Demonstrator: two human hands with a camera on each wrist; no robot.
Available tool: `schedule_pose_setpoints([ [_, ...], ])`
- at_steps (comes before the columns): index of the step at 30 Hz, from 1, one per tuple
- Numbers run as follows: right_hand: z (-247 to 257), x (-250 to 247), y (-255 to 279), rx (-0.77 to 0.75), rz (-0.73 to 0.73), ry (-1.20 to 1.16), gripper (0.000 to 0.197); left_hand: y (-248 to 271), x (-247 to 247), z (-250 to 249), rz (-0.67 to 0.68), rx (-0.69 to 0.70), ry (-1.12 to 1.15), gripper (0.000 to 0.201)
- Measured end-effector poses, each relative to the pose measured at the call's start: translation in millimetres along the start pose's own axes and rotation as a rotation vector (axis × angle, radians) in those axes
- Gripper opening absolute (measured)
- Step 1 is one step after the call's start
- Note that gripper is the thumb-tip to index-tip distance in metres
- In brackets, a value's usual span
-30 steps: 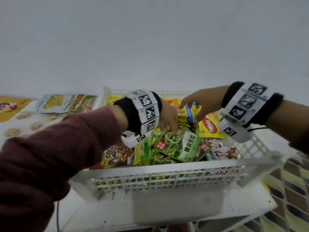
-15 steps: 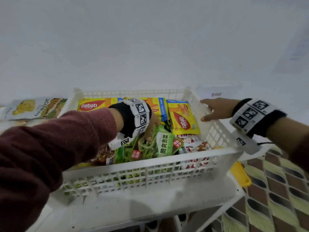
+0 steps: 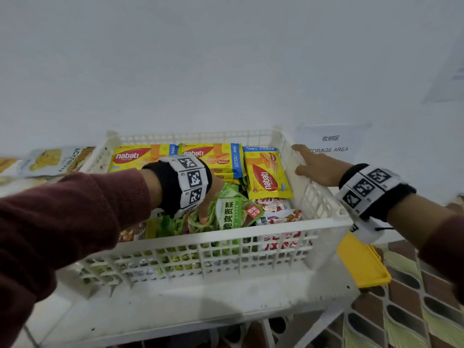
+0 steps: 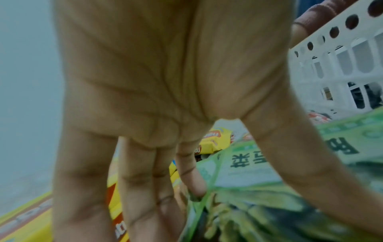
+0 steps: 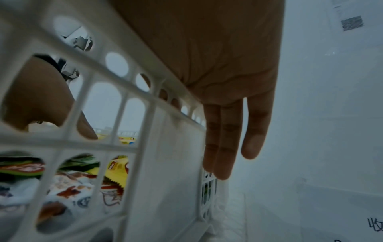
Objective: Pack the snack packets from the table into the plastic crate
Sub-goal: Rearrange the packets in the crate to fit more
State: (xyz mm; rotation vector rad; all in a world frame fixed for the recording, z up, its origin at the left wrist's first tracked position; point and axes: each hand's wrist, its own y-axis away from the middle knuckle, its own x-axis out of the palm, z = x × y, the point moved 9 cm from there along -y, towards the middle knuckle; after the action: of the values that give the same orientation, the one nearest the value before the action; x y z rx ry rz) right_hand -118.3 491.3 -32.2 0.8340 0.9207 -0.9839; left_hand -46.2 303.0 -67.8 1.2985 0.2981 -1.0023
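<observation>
White wall [image 3: 226, 71]; wrist-only view: fingers [image 5: 225, 139] outside crate [image 5: 176, 163].

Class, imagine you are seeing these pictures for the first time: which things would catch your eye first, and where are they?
The white plastic crate in the middle, crammed with snack packets, stands out, especially the yellow Nabati wafer packets along its far side. The left hand presses on a green packet inside, while the right hand rests on the crate's right rim.

The crate [image 3: 313, 194] sits mid-frame on the tabletop [image 3: 226, 302], full of snack packets [image 3: 268, 177]. The left hand [image 3: 213, 194] reaches in from the left onto a vegetable packet [image 3: 231, 214]; the right hand [image 3: 319, 167] rests on the crate's right wall. A fruit-chip packet [image 3: 50, 160] lies at left, outside the crate.
</observation>
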Motion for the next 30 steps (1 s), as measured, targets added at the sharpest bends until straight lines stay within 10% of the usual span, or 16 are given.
schedule_pose_setpoints([
  [13, -4.3, 5.7, 2.6, -0.026, 0.017, -0.067, 0.060, -10.9, 2.0, 21.1, -0.019, -0.079, -0.009, 0.076],
  [19, -2.4, 4.6, 3.3, -0.032, 0.016, -0.077, 0.060, 26.5, -25.7, 24.3, -0.043, 0.037, 0.299, 0.039],
  [30, -5.1, 4.0, 1.0, -0.043, 0.021, -0.032, 0.060, 16.8, -95.9, -49.1, -0.274, 0.301, 0.629, 0.044],
])
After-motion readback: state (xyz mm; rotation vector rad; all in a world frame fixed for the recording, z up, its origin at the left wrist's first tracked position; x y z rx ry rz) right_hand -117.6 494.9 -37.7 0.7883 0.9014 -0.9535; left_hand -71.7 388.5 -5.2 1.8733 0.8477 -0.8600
